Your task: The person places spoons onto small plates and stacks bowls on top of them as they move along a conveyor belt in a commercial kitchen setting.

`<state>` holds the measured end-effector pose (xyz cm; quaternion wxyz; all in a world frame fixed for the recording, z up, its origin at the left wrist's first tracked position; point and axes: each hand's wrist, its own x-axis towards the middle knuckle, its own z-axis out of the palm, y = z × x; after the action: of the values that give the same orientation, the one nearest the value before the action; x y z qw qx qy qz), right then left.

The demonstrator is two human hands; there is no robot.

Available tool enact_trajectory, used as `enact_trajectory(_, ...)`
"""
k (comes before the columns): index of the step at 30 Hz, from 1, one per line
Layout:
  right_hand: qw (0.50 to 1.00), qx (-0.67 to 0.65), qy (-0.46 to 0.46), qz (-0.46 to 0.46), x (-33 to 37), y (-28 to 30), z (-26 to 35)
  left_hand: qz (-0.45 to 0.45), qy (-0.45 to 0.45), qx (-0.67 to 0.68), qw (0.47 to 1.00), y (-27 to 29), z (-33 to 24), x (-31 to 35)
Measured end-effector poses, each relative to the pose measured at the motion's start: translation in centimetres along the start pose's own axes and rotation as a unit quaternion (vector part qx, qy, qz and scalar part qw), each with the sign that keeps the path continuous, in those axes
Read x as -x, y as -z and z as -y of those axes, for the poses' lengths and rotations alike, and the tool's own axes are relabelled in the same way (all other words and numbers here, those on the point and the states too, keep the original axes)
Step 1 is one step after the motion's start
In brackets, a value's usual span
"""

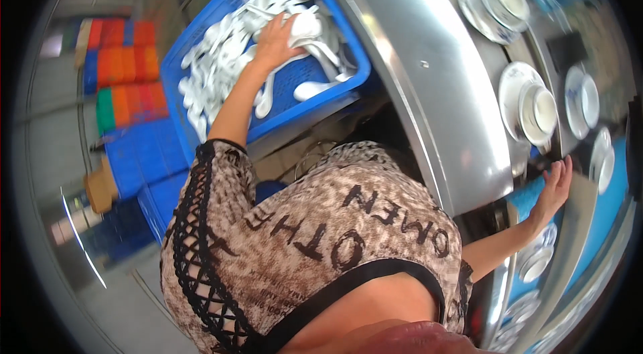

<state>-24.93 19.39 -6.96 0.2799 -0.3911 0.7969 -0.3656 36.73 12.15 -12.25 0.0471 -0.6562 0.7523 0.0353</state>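
Note:
White soup spoons (221, 42) lie heaped in a blue plastic basket (268, 131) at the upper left. My left hand (276, 46) reaches into this basket, its thumb and fingers around a few white spoons (306, 26) at the right side of the heap; part of the grip is hidden. Far to the right, my right hand (554, 190) is stretched out with its fingers apart and nothing in them. It is close to the rail of a blue conveyor belt (581, 247), below a saucer with a bowl on it (603, 161).
A steel machine housing (429, 66) stands between the basket and the conveyor. Sets of plates and bowls (528, 105) sit along the line at the right, with more bowls (536, 263) near my right forearm. Blue crates (144, 160) and stacked orange and red bins (127, 66) stand at the left.

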Motion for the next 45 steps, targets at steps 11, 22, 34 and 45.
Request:
enact_trajectory(11, 0.909, 0.336, -0.115, -0.216, 2.3, 22.2, -22.8, -0.145, 0.125, 0.352, 0.916, 0.2, 1.6, 0.6)
enact_trajectory(22, 0.982, 0.154, -0.055, -0.099, -2.2, 10.3, -15.1, -0.059, 0.244, 0.672, 0.697, 4.0, -1.0, -2.7)
enact_trajectory(34, 0.971, -0.195, -0.138, 0.03, -6.0, -5.4, -7.5, 0.138, 0.011, 0.533, 0.835, 7.8, -20.2, -17.6)
enact_trajectory(45, 0.959, 0.078, 0.065, -0.264, 1.7, 3.9, -8.3, 0.104, 0.061, 0.681, 0.723, 1.4, -21.9, -24.4)
